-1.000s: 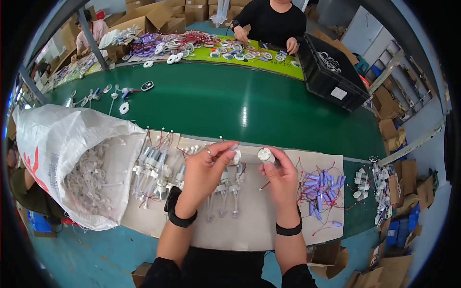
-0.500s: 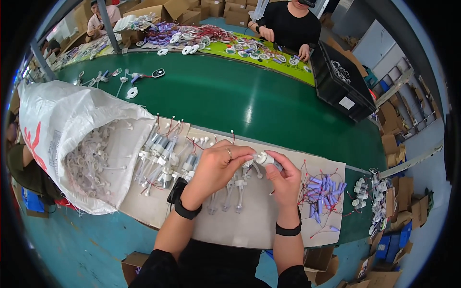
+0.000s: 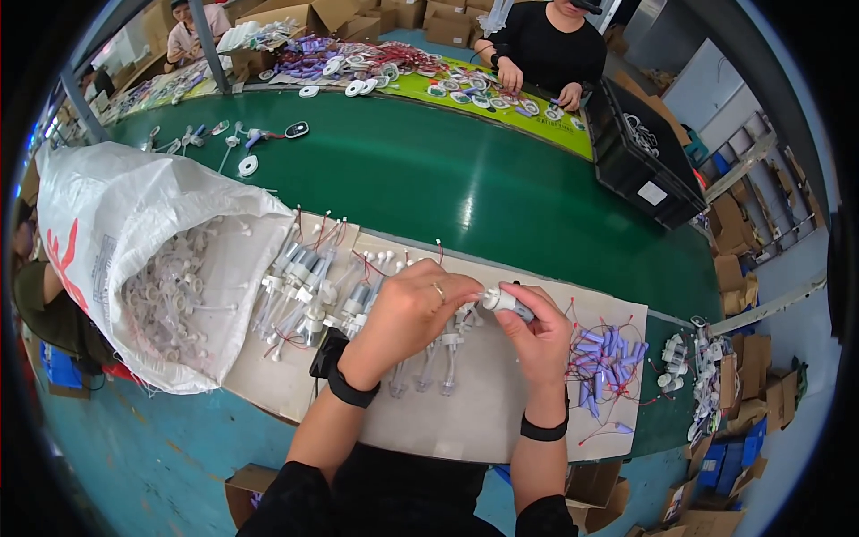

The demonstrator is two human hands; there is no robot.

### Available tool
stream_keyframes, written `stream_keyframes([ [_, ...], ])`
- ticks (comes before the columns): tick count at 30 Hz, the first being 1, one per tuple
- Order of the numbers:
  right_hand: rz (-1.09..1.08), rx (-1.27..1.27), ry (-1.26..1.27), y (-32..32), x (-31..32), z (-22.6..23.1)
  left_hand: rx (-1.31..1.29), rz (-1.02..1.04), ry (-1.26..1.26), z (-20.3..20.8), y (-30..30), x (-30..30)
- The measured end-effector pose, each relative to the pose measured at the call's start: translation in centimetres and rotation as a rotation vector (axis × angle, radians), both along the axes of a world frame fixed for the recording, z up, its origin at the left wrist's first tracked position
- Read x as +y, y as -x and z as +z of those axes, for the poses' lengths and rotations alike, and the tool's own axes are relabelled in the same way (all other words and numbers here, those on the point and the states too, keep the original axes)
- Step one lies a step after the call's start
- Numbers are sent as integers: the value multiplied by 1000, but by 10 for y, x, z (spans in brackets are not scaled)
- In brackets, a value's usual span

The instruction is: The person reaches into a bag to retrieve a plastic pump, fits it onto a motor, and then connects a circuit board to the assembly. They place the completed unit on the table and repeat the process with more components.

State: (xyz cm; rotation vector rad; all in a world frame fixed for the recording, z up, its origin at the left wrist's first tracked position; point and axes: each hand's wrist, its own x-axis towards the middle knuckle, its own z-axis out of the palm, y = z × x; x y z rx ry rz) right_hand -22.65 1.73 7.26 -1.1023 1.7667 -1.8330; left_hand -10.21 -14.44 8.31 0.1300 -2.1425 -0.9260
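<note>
My right hand [image 3: 540,342] grips a small cylinder with a white cap [image 3: 497,299] and a grey body, held tilted above the cardboard sheet [image 3: 483,403]. The fingertips of my left hand [image 3: 404,309] are pinched at the cap's end, on a small translucent piece that they mostly hide. Beneath my hands lie clear tubes with white collars [image 3: 449,358]. Left of my left hand is a pile of similar grey-and-white cylinders [image 3: 309,268] with red wires and tubes. Purple wired cylinders [image 3: 608,358] are heaped to the right of my right hand.
At left, a white woven sack [image 3: 134,197] gapes open, full of clear tube parts. A green work surface [image 3: 429,170] stretches beyond the cardboard. Across it, a person in black [image 3: 548,54] handles round white parts. A black crate [image 3: 640,161] stands at the far right.
The cylinder and my right hand have shifted slightly to the right, and the cylinder is tilted a little differently. My left fingertips remain at its cap.
</note>
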Motion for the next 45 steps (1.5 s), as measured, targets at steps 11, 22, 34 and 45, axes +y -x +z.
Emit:
stream_keyframes([
  [11, 17, 67, -5, 2, 1, 1, 52, 11, 55, -3, 2, 7],
  [22, 28, 296, -107, 9, 8, 6, 48, -46, 69, -15, 3, 4],
  [34, 22, 546, -130, 14, 13, 15, -103, -155, 40, -8, -4, 10],
  [45, -221, 538, 123, 3, 6, 5, -131, -64, 73, -11, 0, 19],
])
